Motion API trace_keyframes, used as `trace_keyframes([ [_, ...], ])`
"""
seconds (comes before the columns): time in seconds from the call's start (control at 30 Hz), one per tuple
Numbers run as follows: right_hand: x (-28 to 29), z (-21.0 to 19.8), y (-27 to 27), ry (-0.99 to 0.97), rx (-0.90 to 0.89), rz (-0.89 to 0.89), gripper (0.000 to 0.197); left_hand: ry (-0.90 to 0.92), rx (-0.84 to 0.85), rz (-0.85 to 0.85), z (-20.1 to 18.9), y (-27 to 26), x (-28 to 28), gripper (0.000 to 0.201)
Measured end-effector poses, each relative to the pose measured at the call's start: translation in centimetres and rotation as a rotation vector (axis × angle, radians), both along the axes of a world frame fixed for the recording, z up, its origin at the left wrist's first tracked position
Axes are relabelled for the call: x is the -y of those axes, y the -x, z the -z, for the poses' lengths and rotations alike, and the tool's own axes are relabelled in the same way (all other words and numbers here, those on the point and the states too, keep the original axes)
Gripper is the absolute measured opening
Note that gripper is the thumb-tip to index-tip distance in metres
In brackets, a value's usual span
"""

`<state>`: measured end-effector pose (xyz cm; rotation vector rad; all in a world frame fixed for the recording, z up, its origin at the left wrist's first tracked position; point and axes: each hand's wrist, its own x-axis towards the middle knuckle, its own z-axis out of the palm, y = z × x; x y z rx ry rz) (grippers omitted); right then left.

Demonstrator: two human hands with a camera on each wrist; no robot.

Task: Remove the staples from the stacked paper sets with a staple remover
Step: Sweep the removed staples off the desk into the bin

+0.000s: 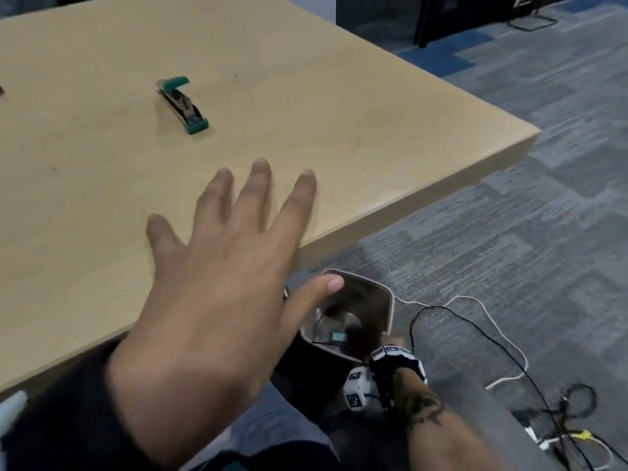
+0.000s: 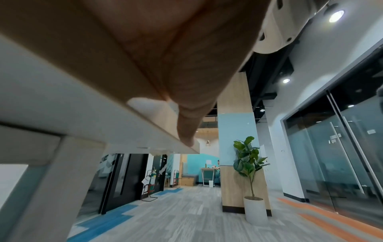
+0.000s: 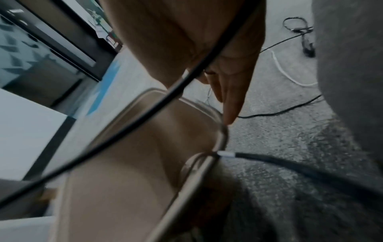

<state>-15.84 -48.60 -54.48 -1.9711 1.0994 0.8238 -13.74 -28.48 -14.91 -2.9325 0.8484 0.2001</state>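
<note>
We look down on a pale wooden worktop (image 1: 102, 198) with a small metal staple remover with green plastic ends (image 1: 181, 105) lying on it, untouched and well apart from both hands. No stacked paper sets show in any view.

The left hand (image 1: 210, 283) hovers flat over the near corner of the worktop, fingers straight and spread, holding nothing. The right hand (image 1: 387, 348) reaches down beside the worktop to a dark open bag with a tan rim (image 1: 390, 300) on the grey carpeted floor (image 1: 509, 215). In the right wrist view one straight finger (image 3: 230, 106) touches the bag's rim; whether the other fingers grip anything we cannot tell.

We judge this as a setting-up step: no staple pulling is under way. The next move probably calls for finding the paper, perhaps in the bag, and laying it on the worktop near the remover.

The bag's contents are dim and blurred; a small teal shape (image 1: 338, 335) inside is unclear. Loose black and white cables (image 1: 475, 321) trail over the carpet.
</note>
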Motion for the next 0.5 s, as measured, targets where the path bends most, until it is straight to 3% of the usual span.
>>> trace_keyframes([
  [0.2,-0.9,0.2,-0.2,0.000,-0.145,-0.246,0.047,0.085,0.131,0.039,1.5,-0.6,0.2,0.071],
  [0.3,-0.8,0.0,-0.2,-0.001,-0.159,-0.186,0.045,0.083,0.166,0.052,1.7,-0.8,0.3,0.071],
  [0.43,0.3,-0.4,-0.5,-0.080,0.120,0.347,0.041,0.049,0.176,0.051,1.7,-0.7,0.6,0.071],
  [0.5,1.3,-1.5,-0.4,-0.036,0.137,0.535,0.039,0.043,0.163,0.045,1.6,-0.5,0.5,0.072],
])
